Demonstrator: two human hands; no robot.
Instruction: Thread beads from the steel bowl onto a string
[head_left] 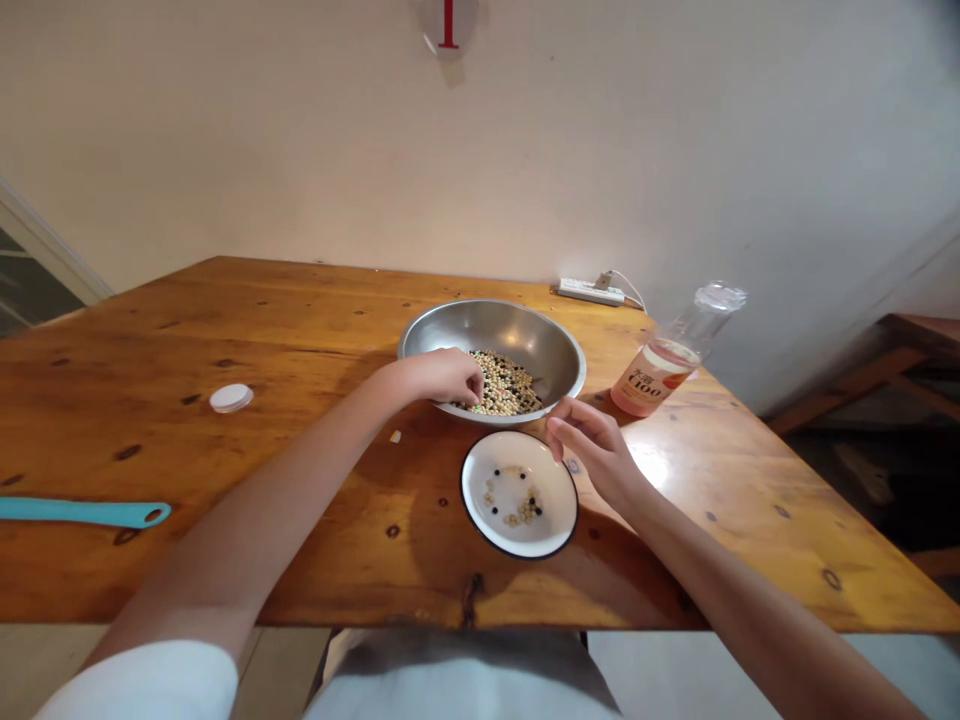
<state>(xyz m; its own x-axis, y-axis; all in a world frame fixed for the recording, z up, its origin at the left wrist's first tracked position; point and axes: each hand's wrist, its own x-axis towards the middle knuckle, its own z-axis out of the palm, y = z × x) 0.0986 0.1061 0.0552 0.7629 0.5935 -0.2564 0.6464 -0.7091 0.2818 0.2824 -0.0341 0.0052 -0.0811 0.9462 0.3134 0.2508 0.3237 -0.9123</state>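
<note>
A wide steel bowl (517,325) holds a heap of small mixed beans (506,385), mostly pale yellow and black. My left hand (448,378) reaches over its near left rim, fingers bent together at the beans; whatever is between the fingertips is hidden. Close in front of the bowl sits a white dish (484,535) with a dark rim. Scattered pale and black beans (525,508) lie in it. My right hand (592,445) hovers at the dish's upper right edge, fingers curled and thumb drawn in. Nothing can be made out in its grip.
A bottle of pink drink (654,370) stands right of the bowl. A power strip (591,291) with a plugged-in cord lies by the wall. On the left are a white cap (231,398) and a turquoise handle (90,512). A small pale scrap (395,437) lies near my left forearm.
</note>
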